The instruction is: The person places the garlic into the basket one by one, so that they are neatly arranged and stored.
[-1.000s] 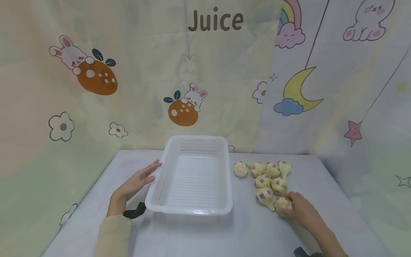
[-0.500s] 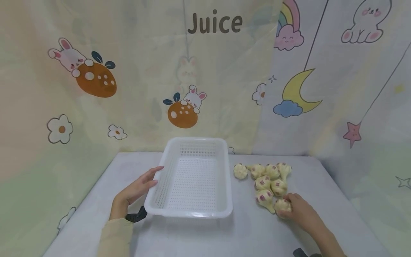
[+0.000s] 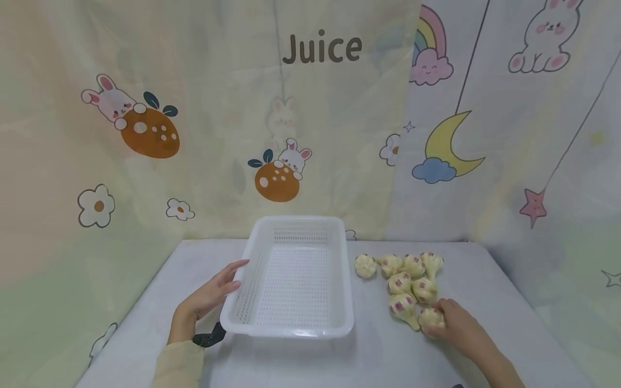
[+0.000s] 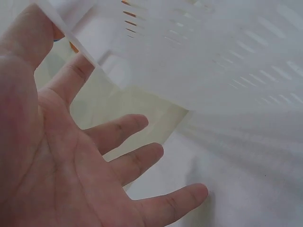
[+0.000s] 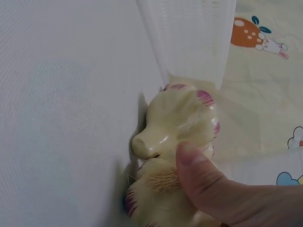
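Observation:
My left hand (image 3: pixel 213 293) is at the left rim of a white perforated plastic basket (image 3: pixel 347 302). Its thumb and index finger reach over the rim, while the other fingers are spread out straight beside the wall in the left wrist view. On the right, my right hand (image 3: pixel 461 326) holds a garlic bulb (image 3: pixel 430 319) at the near end of a group of bulbs. The right wrist view shows the thumb (image 5: pixel 191 165) pressed against the held bulb beside its tuft of roots (image 5: pixel 165 178). Just beyond lies a purple-streaked bulb (image 5: pixel 177 118) with a thick stem.
Several more garlic bulbs (image 3: pixel 399 283) lie close together right of the basket, with one bulb (image 3: pixel 365 266) nearest its wall. Everything stands on a white-covered table (image 3: pixel 378 355). A printed cloth (image 3: pixel 213 134) hangs behind the table and around its sides.
My left hand has come in from just beside the basket to touch its left rim. The right hand stays at the same bulb. The head view has tilted slightly upward.

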Motion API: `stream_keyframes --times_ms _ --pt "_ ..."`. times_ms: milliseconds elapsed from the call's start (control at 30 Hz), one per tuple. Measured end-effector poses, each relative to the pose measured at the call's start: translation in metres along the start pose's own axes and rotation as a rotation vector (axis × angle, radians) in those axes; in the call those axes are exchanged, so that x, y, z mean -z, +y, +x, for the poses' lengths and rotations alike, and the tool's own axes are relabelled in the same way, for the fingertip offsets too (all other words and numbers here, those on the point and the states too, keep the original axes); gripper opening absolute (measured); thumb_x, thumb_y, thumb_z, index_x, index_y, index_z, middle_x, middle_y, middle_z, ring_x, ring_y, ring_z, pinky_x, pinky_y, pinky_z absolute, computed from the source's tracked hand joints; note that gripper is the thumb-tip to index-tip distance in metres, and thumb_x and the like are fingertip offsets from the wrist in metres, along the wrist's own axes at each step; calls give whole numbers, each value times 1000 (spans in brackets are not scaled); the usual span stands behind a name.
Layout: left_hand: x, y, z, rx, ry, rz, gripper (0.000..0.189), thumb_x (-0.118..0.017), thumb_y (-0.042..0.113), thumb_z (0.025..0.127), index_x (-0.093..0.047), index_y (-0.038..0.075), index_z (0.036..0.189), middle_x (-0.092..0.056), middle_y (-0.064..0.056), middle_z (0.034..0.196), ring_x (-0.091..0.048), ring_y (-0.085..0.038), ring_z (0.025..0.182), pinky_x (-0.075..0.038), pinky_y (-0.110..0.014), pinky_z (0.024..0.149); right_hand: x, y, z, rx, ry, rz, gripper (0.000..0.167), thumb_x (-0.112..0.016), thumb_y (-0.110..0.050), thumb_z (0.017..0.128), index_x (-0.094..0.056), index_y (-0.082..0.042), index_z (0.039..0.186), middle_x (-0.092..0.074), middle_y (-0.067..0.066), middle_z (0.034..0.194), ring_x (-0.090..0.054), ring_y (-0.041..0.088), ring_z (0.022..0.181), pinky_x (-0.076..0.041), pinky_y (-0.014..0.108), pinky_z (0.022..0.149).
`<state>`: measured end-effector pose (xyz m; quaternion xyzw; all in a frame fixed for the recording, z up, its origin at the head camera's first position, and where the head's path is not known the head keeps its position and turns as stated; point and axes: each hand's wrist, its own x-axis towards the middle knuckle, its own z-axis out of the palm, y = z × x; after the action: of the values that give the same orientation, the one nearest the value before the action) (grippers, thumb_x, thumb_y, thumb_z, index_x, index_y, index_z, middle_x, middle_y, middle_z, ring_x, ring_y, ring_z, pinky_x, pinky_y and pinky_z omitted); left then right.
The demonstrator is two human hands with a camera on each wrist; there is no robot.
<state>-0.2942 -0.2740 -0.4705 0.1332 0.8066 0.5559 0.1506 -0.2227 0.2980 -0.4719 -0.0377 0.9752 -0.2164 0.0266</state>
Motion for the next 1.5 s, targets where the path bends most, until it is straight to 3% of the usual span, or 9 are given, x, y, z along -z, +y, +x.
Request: stream_keyframes --times_ms 167,333,533,733,900,1100,1233,1367,1500 --pt "3 0 -1 -24 -24 21 58 -51 28 98 -23 37 148 -21 -5 156 -35 -34 135 -32 -63 104 3 -4 4 -11 -26 2 64 -81 -40 67 -58 4 107 -63 14 103 -60 29 92 -49 47 79" --pt "6 -1 -1 -43 -31 52 62 -54 27 96 -22 38 148 -10 -4 160 -15 -38 145 -19 -70 106 10 -11 10 -43 -91 -7 55 -84 -36 66 -58 -1 99 -61 5 88 -54 17 78 -47 36 67" --pt "5 2 1 -59 -46 73 65 -56 26 95 -22 39 148 -2 -4 161 -2 -38 146 -12 -73 105 15 -8 13 -65 -134 12 50 -85 -33 65 -56 -4 93 -54 1 80 -46 16 73 -38 30 61" --pt "2 1 8 -57 -52 57 67 -56 21 95 -20 41 148 -4 -1 160 -7 -31 146 -15 -70 107 16 -6 12 -57 -119 32 46 -86 -28 64 -55 -6 89 -53 1 79 -46 17 73 -37 30 61" --pt "-1 3 7 -39 -63 44 70 -56 24 95 -15 42 149 -6 -2 159 -18 -32 142 -23 -66 106 16 -6 11 -61 -116 36 45 -86 -28 64 -54 -6 88 -52 2 78 -46 17 72 -37 30 60" --pt "0 5 -1 -44 -57 10 72 -54 18 96 -13 40 150 -10 -6 158 -32 -33 134 -39 -52 100 20 -14 15 -63 -126 16 45 -85 -25 65 -54 -4 90 -54 2 80 -47 17 73 -40 30 61" --pt "0 5 0 -75 -67 -16 73 -54 13 96 -13 39 150 -13 -6 157 -36 -33 130 -43 -42 95 25 -16 13 -34 -129 45 44 -85 -25 66 -55 -4 90 -54 2 80 -47 17 73 -39 30 62" --pt "-1 5 5 -95 -96 -42 73 -53 10 96 -13 38 150 -12 -7 157 -34 -35 132 -43 -40 95 31 -11 9 -15 -146 55 45 -84 -29 67 -58 -5 94 -60 4 90 -52 18 80 -44 33 65" --pt "0 4 5 -59 -86 -33 72 -55 14 95 -15 42 149 -13 -4 157 -34 -34 133 -42 -46 98 32 -4 8 10 -160 47 48 -84 -27 66 -62 -4 102 -65 12 103 -60 26 91 -50 42 73"
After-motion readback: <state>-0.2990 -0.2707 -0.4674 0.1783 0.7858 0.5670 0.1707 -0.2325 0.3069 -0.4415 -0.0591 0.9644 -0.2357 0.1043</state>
